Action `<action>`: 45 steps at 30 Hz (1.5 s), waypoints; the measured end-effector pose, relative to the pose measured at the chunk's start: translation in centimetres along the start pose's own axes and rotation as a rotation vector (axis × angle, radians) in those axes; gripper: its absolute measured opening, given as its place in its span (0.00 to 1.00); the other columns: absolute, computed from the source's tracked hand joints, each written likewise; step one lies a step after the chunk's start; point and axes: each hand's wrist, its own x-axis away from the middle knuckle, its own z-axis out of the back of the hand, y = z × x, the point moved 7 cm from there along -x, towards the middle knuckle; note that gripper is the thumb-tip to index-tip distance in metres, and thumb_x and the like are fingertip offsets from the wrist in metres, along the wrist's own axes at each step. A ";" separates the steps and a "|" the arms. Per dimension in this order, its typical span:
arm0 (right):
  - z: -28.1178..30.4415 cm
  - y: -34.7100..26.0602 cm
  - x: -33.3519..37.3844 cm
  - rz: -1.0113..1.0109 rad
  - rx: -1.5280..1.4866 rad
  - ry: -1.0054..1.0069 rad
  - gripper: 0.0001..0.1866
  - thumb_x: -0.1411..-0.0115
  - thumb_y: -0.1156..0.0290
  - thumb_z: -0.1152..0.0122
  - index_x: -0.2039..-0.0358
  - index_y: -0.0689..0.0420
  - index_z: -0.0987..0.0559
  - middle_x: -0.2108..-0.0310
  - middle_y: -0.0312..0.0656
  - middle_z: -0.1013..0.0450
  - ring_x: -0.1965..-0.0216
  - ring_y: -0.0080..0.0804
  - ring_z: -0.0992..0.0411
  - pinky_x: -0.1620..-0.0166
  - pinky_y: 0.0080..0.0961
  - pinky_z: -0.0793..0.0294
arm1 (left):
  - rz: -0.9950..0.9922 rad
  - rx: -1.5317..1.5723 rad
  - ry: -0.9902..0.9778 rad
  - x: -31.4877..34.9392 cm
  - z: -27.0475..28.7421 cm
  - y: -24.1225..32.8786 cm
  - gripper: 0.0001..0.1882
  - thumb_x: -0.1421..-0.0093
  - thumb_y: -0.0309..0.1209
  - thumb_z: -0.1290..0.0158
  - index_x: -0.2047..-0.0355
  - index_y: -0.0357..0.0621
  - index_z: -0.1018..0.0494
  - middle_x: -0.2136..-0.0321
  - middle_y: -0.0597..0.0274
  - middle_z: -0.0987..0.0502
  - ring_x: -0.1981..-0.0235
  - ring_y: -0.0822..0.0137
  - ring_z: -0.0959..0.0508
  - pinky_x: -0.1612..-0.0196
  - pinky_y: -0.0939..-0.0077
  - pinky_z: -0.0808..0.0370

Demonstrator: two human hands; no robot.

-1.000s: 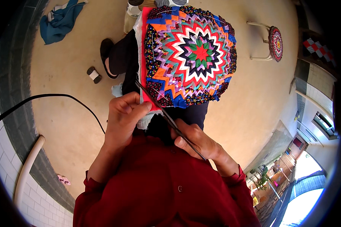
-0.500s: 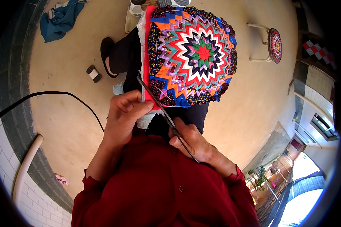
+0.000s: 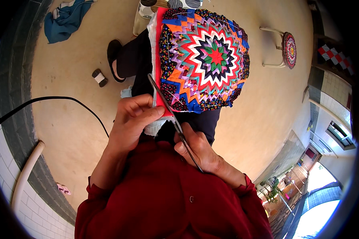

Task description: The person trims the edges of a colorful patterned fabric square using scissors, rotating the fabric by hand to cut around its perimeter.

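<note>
A round patchwork piece (image 3: 216,58) with a zigzag star pattern lies over my lap, backed by red cloth (image 3: 158,51) and a pale, frayed layer along its left side. My left hand (image 3: 133,118) pinches the near left corner of the red cloth between thumb and fingers. Dark, long-bladed scissors (image 3: 166,104) are held in my right hand (image 3: 200,148). Their blades slant up to the left across the red border, next to the patchwork's edge. Whether the blades are parted is hard to make out. My right fingers are partly hidden beneath the handle.
A stool (image 3: 289,50) with a similar colourful round cover stands at the right. Blue-teal cloth (image 3: 66,22) and a small dark bundle with a pale band (image 3: 99,78) lie on the floor at left. A black cable (image 3: 48,98) curves in from the left.
The scissors have turned slightly steeper, their tip shifting up and to the right and their handle end to the left. My left hand keeps its pinch on the cloth.
</note>
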 end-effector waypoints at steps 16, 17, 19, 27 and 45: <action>-1.3 0.3 -0.5 -0.069 -0.066 0.043 0.21 0.36 0.58 0.46 0.69 0.64 0.38 0.87 0.53 0.36 0.83 0.57 0.32 0.82 0.42 0.37 | 0.048 -0.033 -0.010 -0.2 0.4 0.1 0.06 0.42 0.23 0.48 0.69 0.31 0.23 0.73 0.62 0.21 0.71 0.78 0.25 0.64 0.83 0.30; -1.2 0.4 -0.5 -0.063 -0.062 0.030 0.21 0.36 0.58 0.46 0.68 0.65 0.38 0.87 0.53 0.36 0.83 0.57 0.32 0.81 0.42 0.36 | 0.066 -0.050 -0.012 -0.3 0.5 0.0 0.06 0.42 0.23 0.47 0.69 0.31 0.23 0.73 0.62 0.21 0.71 0.78 0.25 0.64 0.83 0.30; -0.5 -0.3 -0.4 -0.007 -0.097 -0.083 0.21 0.36 0.57 0.45 0.67 0.65 0.37 0.86 0.52 0.35 0.83 0.56 0.32 0.79 0.41 0.35 | 0.063 -0.043 0.006 -0.3 0.7 0.2 0.07 0.42 0.24 0.46 0.77 0.37 0.29 0.78 0.71 0.28 0.75 0.83 0.32 0.72 0.85 0.38; 7.0 1.6 7.8 -0.110 0.137 -0.392 0.18 0.40 0.59 0.37 0.67 0.61 0.31 0.83 0.44 0.32 0.82 0.41 0.31 0.77 0.31 0.35 | 0.072 -0.222 0.020 -0.4 1.4 1.7 0.08 0.43 0.21 0.44 0.77 0.36 0.31 0.79 0.70 0.28 0.76 0.84 0.32 0.75 0.88 0.39; 13.9 8.6 0.9 -0.036 -0.552 1.019 0.13 0.42 0.66 0.35 0.69 0.61 0.28 0.76 0.33 0.31 0.73 0.21 0.33 0.67 0.19 0.34 | 0.140 -0.074 0.103 -3.1 2.0 0.8 0.08 0.44 0.28 0.42 0.68 0.34 0.23 0.84 0.60 0.25 0.89 0.80 0.34 0.87 0.87 0.44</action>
